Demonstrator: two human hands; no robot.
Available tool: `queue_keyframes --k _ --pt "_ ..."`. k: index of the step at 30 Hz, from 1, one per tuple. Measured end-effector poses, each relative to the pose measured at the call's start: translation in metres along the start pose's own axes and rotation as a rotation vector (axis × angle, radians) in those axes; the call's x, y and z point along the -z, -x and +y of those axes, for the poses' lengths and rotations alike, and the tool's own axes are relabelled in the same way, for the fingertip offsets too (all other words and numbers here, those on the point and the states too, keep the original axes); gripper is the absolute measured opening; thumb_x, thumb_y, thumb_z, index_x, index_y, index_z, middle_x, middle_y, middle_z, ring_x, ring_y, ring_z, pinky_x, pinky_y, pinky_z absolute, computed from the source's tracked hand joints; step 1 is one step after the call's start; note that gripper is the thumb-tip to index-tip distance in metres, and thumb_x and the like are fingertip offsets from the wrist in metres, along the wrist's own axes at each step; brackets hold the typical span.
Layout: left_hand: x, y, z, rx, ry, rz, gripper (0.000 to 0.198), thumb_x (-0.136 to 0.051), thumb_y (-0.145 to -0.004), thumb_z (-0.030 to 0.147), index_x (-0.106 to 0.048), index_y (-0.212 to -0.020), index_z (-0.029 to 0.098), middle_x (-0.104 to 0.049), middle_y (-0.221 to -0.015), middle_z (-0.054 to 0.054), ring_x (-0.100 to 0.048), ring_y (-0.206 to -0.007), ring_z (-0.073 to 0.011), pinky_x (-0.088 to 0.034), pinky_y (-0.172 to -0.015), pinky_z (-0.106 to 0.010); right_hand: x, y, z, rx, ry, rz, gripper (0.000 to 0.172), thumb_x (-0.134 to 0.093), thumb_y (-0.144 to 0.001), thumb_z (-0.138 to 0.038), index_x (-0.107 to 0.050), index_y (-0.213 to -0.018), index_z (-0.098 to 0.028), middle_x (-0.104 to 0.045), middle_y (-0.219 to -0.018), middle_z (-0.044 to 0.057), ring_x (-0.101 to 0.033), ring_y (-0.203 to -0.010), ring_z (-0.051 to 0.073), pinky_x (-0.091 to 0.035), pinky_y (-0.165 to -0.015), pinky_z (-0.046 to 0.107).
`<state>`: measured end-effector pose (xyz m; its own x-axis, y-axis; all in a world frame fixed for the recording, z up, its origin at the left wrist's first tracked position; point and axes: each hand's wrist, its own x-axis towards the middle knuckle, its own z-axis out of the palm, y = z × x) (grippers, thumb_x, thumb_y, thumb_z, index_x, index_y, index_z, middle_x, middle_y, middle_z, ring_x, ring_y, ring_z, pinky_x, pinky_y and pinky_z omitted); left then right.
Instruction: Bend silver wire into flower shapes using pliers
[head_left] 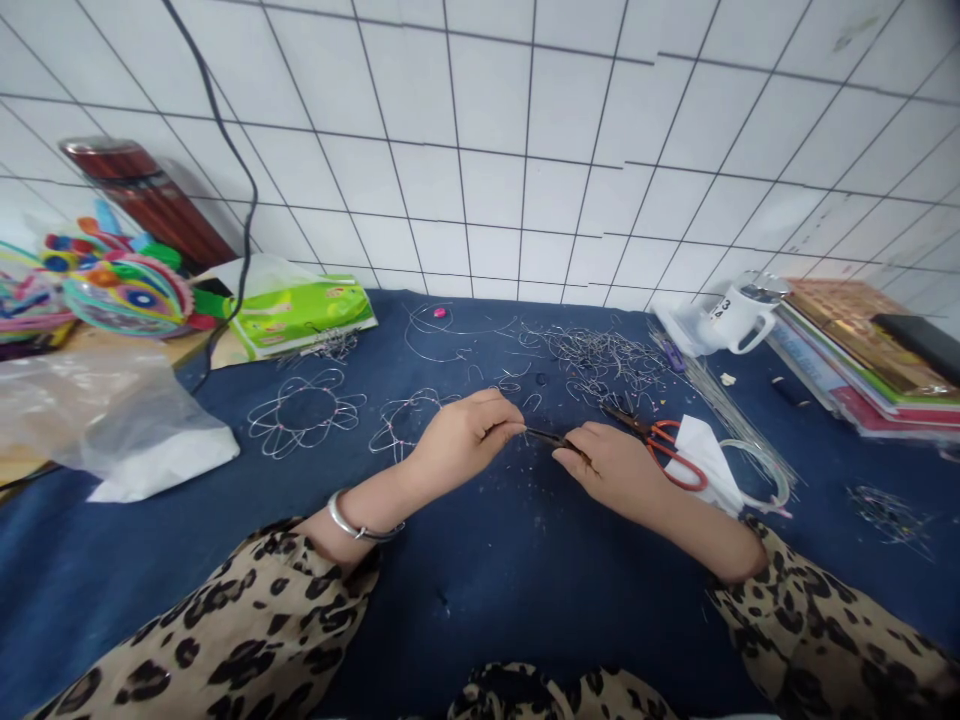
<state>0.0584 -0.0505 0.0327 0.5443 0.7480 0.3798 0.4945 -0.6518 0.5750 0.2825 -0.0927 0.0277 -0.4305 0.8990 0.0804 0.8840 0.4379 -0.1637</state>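
Note:
Over the middle of the cloth, my left hand (480, 425) is closed in a pinch on what looks like a short thin wire, mostly hidden by the fingertips. My right hand (611, 460) grips slim dark pliers (546, 436), whose narrow tip points left and reaches my left fingertips. The handles are hidden inside my right palm. Left of my left hand lies a flower-shaped wire ring (405, 415), partly covered by the hand. Farther left is a second wire flower (307, 412), with several looped petals. Just behind my hands are loose bent wire pieces (514, 378).
Red-handled scissors (679, 455) lie beside my right forearm, near a coil of wire (772, 480) and white paper. A tangled wire heap (607, 360) lies behind. A white mug (739, 315) and stacked books (862, 350) stand right; a green tissue pack (300, 315) and plastic bag (127, 410) left.

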Motion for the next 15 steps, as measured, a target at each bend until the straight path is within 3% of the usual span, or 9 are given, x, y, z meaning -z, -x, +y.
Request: queue_keyframes --k 8,15 --pt "-0.0023 -0.0007 0.0001 0.009 0.031 -0.006 0.015 -0.05 -0.086 0.022 -0.063 -0.081 0.018 -0.061 -0.078 -0.003 -0.056 -0.077 -0.0146 -0.043 -0.071 -0.027 0.0009 -0.0002 -0.0036 0.016 0.004 -0.025 0.038 -0.031 -0.093 -0.045 -0.056 -0.082 -0.019 -0.058 -0.079 0.004 -0.055 -0.079 0.015 -0.036 -0.069 0.026" --pt "-0.0004 -0.0026 -0.0025 0.092 0.247 -0.088 0.013 -0.053 -0.084 0.02 -0.064 -0.078 0.017 -0.059 -0.074 -0.001 -0.055 -0.073 -0.0124 -0.043 -0.069 -0.025 -0.0043 0.001 -0.0016 0.062 -0.004 -0.018 0.044 -0.029 -0.093 -0.05 -0.054 -0.076 -0.018 -0.06 -0.075 0.003 -0.055 -0.07 0.013 -0.032 -0.061 0.025"
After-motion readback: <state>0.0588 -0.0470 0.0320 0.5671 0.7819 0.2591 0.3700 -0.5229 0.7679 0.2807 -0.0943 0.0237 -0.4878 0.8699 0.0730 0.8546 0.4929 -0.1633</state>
